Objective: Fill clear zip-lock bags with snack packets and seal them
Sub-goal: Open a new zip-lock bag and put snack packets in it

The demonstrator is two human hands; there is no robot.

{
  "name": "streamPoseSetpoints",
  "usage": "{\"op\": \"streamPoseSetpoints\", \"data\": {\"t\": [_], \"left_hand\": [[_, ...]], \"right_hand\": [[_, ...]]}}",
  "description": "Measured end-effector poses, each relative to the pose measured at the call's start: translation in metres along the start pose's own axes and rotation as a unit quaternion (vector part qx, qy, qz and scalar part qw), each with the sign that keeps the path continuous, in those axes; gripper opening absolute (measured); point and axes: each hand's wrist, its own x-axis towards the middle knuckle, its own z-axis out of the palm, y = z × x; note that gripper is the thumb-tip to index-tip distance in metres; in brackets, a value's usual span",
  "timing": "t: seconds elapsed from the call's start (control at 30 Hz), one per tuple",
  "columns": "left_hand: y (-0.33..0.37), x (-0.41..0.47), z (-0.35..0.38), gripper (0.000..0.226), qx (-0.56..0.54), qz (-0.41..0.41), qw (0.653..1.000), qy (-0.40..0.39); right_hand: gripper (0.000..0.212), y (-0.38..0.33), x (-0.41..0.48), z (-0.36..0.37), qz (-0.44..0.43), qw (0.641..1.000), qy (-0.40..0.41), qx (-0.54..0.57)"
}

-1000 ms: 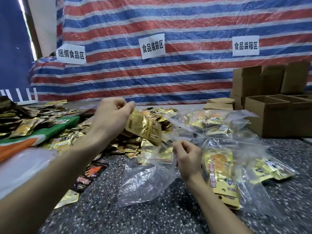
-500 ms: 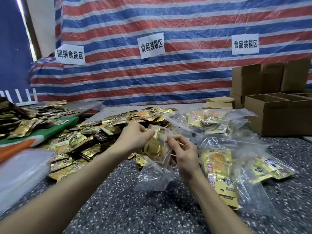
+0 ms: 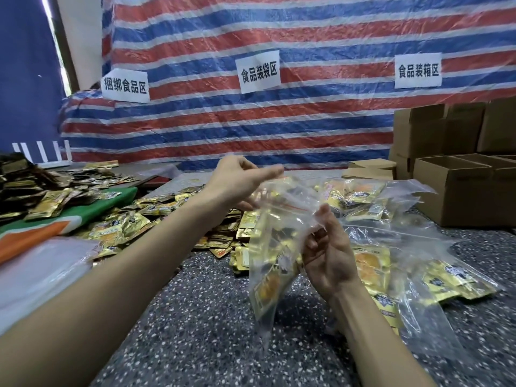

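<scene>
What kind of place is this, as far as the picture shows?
Probably a makeshift food-packing station: paper zone signs hang on a striped tarp, gold snack packets lie heaped on the table, and open cardboard boxes stand at the right.

The gold packet (image 3: 267, 286) is now down inside the clear bag (image 3: 282, 219), not in the left hand (image 3: 240, 180). The left hand and the right hand (image 3: 329, 252) now hold the bag up higher off the table.

speckled grey table (image 3: 195, 331): gold snack packets (image 3: 134, 224) heaped centre-left, filled clear bags (image 3: 435, 280) right, cardboard boxes (image 3: 452, 191) far right
</scene>
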Motion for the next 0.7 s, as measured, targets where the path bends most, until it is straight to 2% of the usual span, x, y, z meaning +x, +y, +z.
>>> {"op": "streamPoseSetpoints", "data": {"t": [0.07,0.13,0.17,0.23,0.3,0.4,0.5,0.57,0.7], "left_hand": [[-0.013,0.003,0.0,0.043,-0.02,-0.047,0.999,0.017],[-0.035,0.005,0.002,0.033,0.018,-0.062,0.997,0.034],[-0.05,0.004,0.004,0.024,0.058,-0.056,0.997,0.019],[-0.082,-0.001,0.008,0.007,0.156,-0.039,0.984,-0.073],[-0.11,-0.007,0.013,0.028,0.205,-0.033,0.962,-0.176],[-0.134,-0.016,0.018,0.067,0.225,-0.02,0.944,-0.24],[-0.149,-0.016,0.019,0.084,0.229,-0.024,0.951,-0.204],[-0.156,-0.012,0.017,0.079,0.237,-0.026,0.955,-0.175],[-0.162,-0.008,0.015,0.065,0.263,-0.024,0.952,-0.154]], "right_hand": [[0.029,0.0,0.0,0.0,0.011,1.0,-0.006,-0.002],[0.025,-0.001,0.0,-0.001,0.01,1.0,-0.007,-0.026],[0.028,-0.001,0.0,0.0,0.009,0.999,-0.005,-0.04],[0.038,-0.001,0.0,0.0,0.009,0.998,0.003,-0.058],[0.048,-0.001,0.0,0.001,0.011,0.998,0.011,-0.056],[0.049,-0.001,0.0,-0.001,0.016,0.999,0.017,-0.04],[0.033,-0.001,-0.001,0.0,0.027,0.999,0.0,-0.038],[0.019,0.0,-0.002,0.002,0.029,0.998,-0.003,-0.058],[0.017,0.0,-0.004,0.005,0.047,0.996,-0.023,-0.072]]}}
